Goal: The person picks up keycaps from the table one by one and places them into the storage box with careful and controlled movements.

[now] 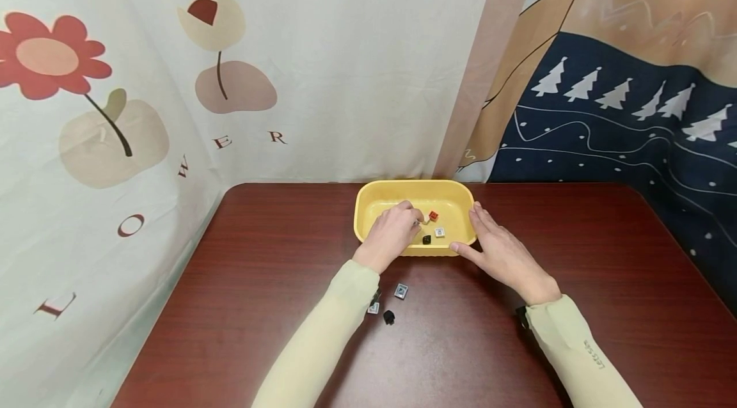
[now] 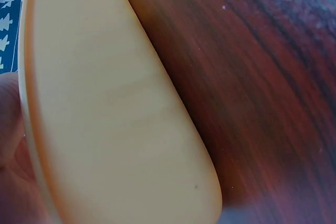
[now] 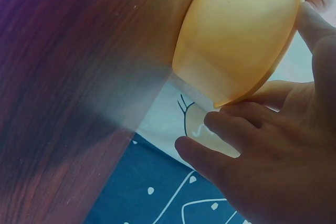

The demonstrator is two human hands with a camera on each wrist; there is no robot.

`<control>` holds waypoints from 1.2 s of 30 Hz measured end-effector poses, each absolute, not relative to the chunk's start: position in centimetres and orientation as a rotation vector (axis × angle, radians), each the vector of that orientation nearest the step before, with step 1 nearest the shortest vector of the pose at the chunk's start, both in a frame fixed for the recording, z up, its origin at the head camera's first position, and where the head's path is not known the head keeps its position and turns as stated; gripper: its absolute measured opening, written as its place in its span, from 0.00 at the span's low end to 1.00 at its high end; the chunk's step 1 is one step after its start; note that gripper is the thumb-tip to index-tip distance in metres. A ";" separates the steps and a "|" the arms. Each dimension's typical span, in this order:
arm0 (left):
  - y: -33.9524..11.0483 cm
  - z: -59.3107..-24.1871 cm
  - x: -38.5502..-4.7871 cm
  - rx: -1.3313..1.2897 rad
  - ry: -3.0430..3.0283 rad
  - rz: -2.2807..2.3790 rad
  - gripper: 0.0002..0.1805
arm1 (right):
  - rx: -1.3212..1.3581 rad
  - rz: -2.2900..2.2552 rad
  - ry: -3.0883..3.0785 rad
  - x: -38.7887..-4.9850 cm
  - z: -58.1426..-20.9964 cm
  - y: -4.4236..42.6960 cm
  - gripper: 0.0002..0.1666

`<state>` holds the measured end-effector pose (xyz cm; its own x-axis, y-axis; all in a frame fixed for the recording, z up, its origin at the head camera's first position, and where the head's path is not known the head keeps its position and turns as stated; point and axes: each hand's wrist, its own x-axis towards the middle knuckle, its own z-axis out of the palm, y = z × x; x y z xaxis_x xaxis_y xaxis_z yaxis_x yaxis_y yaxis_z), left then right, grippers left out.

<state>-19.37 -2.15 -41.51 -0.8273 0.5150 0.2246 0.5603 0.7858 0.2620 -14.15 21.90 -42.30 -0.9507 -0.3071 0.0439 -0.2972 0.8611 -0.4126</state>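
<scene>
The surface (image 1: 489,357) bears a tub (image 1: 414,183); the right hand (image 1: 507,258), fingers extended, touches its rim, seemingly steadying it. The left hand (image 1: 391,229) curls inside near pieces (image 1: 440,233), its hold unclear; loose bits (image 1: 401,291) lie behind it.

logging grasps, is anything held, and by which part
The right hand rests against the yellow tub at its near right corner, without clear grip. Whether the left hand, inside it, pinches anything cannot be told.
</scene>
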 end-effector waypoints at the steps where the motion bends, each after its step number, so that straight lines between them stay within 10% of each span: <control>1: -2.1 -41.5 -19.4 -0.857 -2.838 -0.479 0.07 | -0.490 -0.662 3.009 -14.1 -42.3 21.9 0.58; 36: -2.4 -40.6 -20.1 -0.832 -2.760 -0.448 0.10 | -0.481 -0.661 2.999 -14.2 -42.3 22.0 0.58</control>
